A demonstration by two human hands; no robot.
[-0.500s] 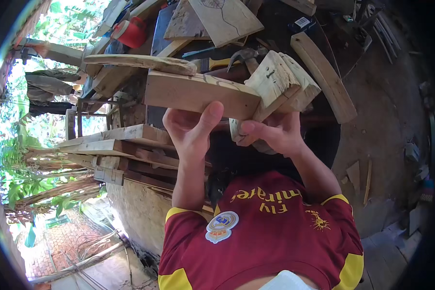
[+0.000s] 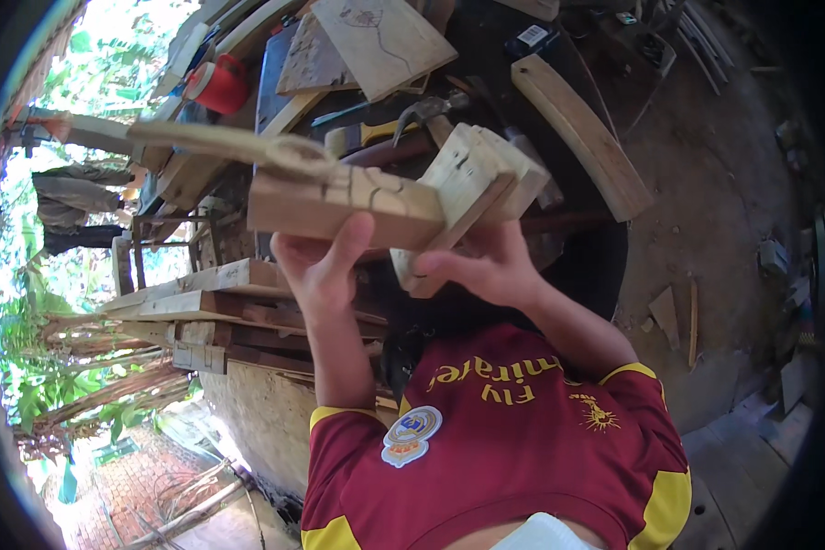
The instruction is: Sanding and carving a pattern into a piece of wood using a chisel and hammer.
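Both my hands hold up a wooden assembly over the dark worktop (image 2: 577, 119). My left hand (image 2: 321, 270) grips its long wooden block (image 2: 339, 209) from below, thumb on the near face. Dark curved pencil lines mark the block's top. A thin wooden slat (image 2: 211, 142), blurred, lies along the top and juts out to the left. At the block's right end stand tilted crosswise wood pieces (image 2: 467, 174) with small dark holes. My right hand (image 2: 490, 266) is closed round their lower end; most of its fingers are hidden behind the wood.
A claw hammer (image 2: 423, 115), a flat board with a pencil drawing (image 2: 385, 41) and a curved wooden piece (image 2: 582, 137) lie on the worktop. A red container (image 2: 215, 84) stands far left. Stacked planks (image 2: 220, 302) are left of my forearm. Wood scraps (image 2: 666, 316) litter the floor at right.
The assembly and both hands have shifted left and slightly down in the view. The slat now tilts more, its left end higher. Background things have also slid left with the view.
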